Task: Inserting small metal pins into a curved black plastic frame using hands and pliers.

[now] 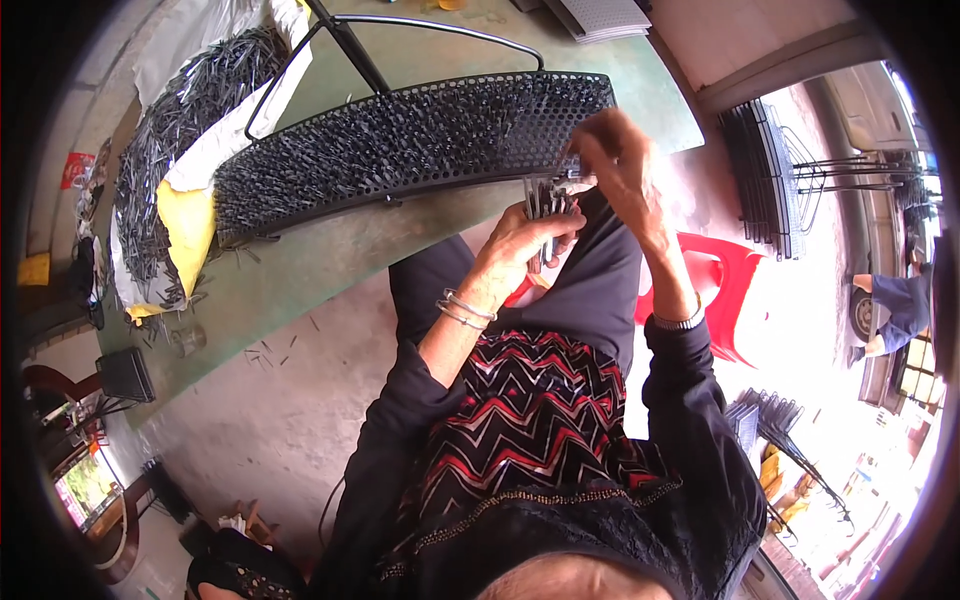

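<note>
A long black perforated metal panel (420,135) lies across the table, most of its holes filled with thin dark strips. Bare holes show toward its right end. My left hand (525,238) is closed around a bundle of the same thin strips (546,200), their ends sticking up past the fingers, just below the panel's near edge. Above it, my right hand (625,165) is at the panel's right end. Its fingers are bent together in a pinch and a little blurred; whatever is between the fingertips is too small to make out.
A white and yellow sack (190,235) heaped with loose dark strips (185,140) stands on the green table (300,270) at left. A black metal frame (350,45) rises behind the panel. A red plastic chair (720,290) and stacked black racks (765,180) are at right.
</note>
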`<action>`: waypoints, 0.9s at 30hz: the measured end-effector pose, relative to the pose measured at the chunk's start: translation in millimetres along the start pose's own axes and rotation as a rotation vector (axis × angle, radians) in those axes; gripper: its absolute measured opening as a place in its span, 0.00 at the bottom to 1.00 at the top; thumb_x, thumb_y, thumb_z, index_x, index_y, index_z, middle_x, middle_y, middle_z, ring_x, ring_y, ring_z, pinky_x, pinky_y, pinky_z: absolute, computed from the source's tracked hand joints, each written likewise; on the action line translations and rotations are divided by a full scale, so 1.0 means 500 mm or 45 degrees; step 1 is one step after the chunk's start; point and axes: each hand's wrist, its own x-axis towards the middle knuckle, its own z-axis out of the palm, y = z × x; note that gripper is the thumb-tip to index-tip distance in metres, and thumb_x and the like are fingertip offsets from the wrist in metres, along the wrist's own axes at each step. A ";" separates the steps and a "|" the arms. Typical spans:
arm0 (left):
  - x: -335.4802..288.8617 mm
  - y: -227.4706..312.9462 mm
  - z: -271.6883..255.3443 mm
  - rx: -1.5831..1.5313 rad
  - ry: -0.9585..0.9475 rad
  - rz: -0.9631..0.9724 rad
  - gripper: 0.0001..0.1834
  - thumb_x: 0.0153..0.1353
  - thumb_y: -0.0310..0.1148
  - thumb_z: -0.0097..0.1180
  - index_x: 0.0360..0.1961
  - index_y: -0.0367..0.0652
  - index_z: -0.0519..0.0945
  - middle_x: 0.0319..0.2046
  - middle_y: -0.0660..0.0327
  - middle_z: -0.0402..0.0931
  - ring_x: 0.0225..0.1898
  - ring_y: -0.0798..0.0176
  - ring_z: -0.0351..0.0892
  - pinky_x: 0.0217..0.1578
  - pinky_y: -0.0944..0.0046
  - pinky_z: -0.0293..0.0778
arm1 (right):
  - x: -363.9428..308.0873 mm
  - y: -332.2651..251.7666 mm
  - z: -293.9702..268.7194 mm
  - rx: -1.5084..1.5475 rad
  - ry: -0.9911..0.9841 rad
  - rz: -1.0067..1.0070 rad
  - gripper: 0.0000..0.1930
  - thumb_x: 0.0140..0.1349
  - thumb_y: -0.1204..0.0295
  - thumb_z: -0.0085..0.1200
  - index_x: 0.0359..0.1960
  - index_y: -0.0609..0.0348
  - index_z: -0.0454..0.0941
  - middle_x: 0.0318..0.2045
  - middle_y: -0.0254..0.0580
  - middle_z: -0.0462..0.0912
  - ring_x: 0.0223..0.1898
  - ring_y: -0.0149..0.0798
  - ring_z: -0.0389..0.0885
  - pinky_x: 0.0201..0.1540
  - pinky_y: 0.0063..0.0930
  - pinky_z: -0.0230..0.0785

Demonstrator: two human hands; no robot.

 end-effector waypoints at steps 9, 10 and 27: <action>0.000 0.011 0.006 -0.006 0.084 -0.030 0.04 0.55 0.29 0.64 0.30 0.42 0.81 0.20 0.68 0.75 0.20 0.75 0.73 0.22 0.74 0.70 | 0.098 0.066 0.065 -0.420 0.490 -0.428 0.03 0.63 0.74 0.54 0.36 0.58 0.76 0.25 0.41 0.81 0.21 0.33 0.79 0.29 0.28 0.72; 0.001 0.008 0.006 -0.031 0.077 -0.033 0.05 0.55 0.28 0.64 0.31 0.41 0.81 0.20 0.68 0.76 0.20 0.75 0.74 0.23 0.74 0.71 | 0.102 0.070 0.071 -0.470 0.494 -0.456 0.03 0.62 0.74 0.55 0.36 0.58 0.76 0.25 0.42 0.81 0.22 0.35 0.79 0.30 0.29 0.72; -0.010 0.003 -0.004 0.152 0.076 0.123 0.05 0.55 0.28 0.63 0.28 0.41 0.79 0.18 0.66 0.75 0.18 0.75 0.72 0.17 0.75 0.64 | 0.031 -0.002 0.013 -0.334 -0.242 -0.072 0.11 0.56 0.65 0.61 0.36 0.57 0.81 0.33 0.47 0.81 0.36 0.45 0.81 0.39 0.37 0.74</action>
